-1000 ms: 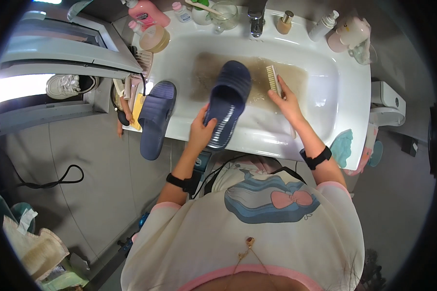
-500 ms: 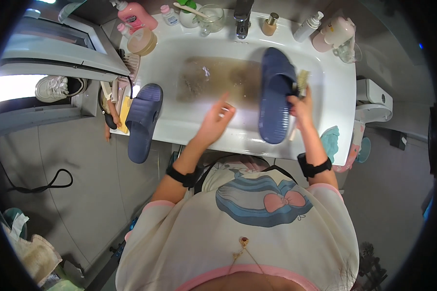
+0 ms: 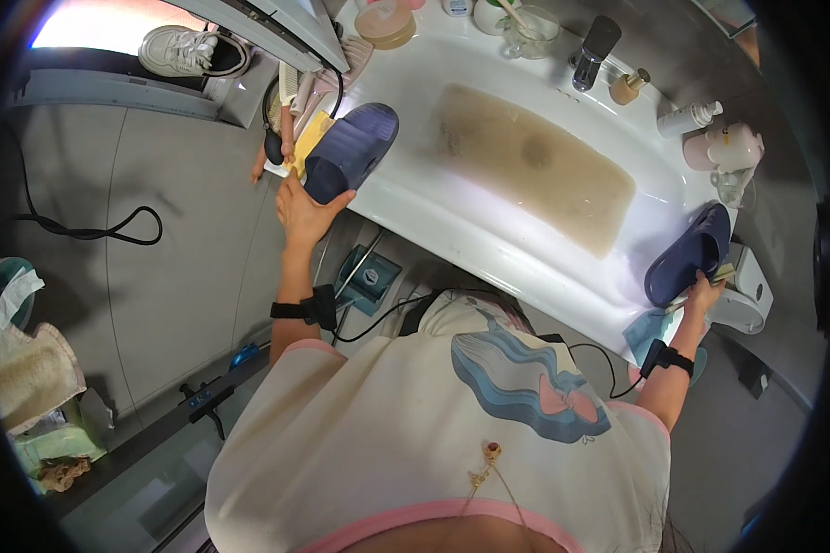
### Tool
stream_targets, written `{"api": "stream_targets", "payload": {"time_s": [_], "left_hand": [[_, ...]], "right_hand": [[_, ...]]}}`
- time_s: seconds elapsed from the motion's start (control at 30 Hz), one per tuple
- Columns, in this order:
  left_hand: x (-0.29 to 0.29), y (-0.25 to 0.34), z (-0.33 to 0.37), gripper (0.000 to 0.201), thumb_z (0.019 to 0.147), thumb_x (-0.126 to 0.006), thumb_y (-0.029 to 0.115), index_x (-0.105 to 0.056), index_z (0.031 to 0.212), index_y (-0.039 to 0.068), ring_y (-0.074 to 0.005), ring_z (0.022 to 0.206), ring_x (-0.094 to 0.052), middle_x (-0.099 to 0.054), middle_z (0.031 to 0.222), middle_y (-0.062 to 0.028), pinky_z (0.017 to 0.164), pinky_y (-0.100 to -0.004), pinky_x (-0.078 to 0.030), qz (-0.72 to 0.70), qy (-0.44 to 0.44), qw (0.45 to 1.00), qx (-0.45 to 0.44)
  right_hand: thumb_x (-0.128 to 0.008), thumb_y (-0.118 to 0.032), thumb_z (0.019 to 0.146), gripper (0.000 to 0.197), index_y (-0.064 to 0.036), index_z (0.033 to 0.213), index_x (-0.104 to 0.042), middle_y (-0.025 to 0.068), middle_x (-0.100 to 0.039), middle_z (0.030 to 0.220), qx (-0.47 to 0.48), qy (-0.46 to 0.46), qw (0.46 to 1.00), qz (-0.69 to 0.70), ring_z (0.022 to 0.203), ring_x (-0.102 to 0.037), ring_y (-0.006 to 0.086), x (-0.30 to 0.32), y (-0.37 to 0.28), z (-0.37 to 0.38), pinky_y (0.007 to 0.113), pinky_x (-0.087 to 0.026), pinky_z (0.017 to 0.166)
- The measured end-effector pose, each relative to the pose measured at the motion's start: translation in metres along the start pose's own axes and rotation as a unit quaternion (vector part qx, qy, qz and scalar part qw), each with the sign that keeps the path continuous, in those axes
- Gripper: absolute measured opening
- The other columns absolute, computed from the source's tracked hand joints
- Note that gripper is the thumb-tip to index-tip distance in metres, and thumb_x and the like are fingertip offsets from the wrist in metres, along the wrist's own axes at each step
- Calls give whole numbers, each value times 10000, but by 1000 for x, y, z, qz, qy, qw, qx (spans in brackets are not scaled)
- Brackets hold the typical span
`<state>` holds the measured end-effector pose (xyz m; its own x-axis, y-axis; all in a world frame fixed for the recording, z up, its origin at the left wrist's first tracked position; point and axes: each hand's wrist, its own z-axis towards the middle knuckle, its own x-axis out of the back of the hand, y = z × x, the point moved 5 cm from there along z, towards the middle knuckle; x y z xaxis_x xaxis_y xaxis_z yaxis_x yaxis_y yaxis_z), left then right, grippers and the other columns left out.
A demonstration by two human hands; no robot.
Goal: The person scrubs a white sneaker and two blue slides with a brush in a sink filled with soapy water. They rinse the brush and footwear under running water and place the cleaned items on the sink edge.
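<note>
At the sink's left corner, a dark blue slipper (image 3: 358,146) lies over the edge. My left hand (image 3: 309,217) grips its near end, thumb on one side and fingers on the other. Far to the right, my right hand (image 3: 703,297) holds the other blue slipper (image 3: 681,263) at the sink's right end, along with a scrubbing brush (image 3: 726,274) whose pale bristles show beside the fingers. Part of the brush handle is hidden by the hand. Cloudy brown water (image 3: 489,147) stands in the white sink (image 3: 415,217) between both slippers.
A dark faucet (image 3: 596,55) rises at the back, near a small gold-capped bottle (image 3: 629,87) and a white pump bottle (image 3: 690,120). A teal cloth (image 3: 648,330) hangs on the right front rim. Brushes and a yellow item (image 3: 309,138) crowd the left corner. A white sneaker (image 3: 192,53) sits farther left.
My left hand has moved from over the water to the left slipper and taken hold of it. My right hand has carried its slipper and brush rightward. The view has turned.
</note>
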<state>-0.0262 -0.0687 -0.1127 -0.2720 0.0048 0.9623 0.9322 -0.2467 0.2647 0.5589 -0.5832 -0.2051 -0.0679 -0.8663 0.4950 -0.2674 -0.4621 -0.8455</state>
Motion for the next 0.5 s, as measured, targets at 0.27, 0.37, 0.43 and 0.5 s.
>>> {"api": "stream_targets", "payload": {"time_s": [0.27, 0.37, 0.43, 0.5], "left_hand": [[-44, -55, 12, 1097, 427, -859, 487, -394, 1248, -71, -369, 1117, -495, -514, 1169, -264, 925, -428, -410, -81, -188, 979, 19], [-31, -40, -1, 903, 483, -876, 348, -452, 1143, -99, -312, 932, -604, -582, 1054, -240, 798, -366, -493, -151, -221, 961, 73], [-23, -13, -9, 674, 629, -822, 202, -451, 1104, -98, -239, 841, -627, -599, 1019, -195, 724, -319, -520, -247, -285, 917, 127], [-30, 0, -28, 575, 695, -769, 141, -442, 1110, -84, -219, 855, -621, -598, 1021, -177, 728, -320, -521, -342, -288, 879, 167]], "right_hand": [[-722, -80, 723, 816, 33, 1363, -227, 184, -496, 1187, 266, 124, 955, -53, 879, -569, 255, 27, -34, -35, 314, -483, 719], [-598, -139, 839, 646, 12, 1365, -253, 150, -447, 1250, 156, -13, 988, 17, 932, -531, 203, -7, -88, -100, 283, -451, 791], [-524, -142, 879, 562, -95, 1383, -282, 71, -488, 1057, 201, -103, 974, 28, 709, -437, 106, -47, -100, -129, 223, -372, 573], [-492, -137, 892, 529, -183, 1392, -329, 32, -554, 902, 217, -254, 942, -34, 582, -436, 61, -96, -118, -180, 211, -399, 498]]}}
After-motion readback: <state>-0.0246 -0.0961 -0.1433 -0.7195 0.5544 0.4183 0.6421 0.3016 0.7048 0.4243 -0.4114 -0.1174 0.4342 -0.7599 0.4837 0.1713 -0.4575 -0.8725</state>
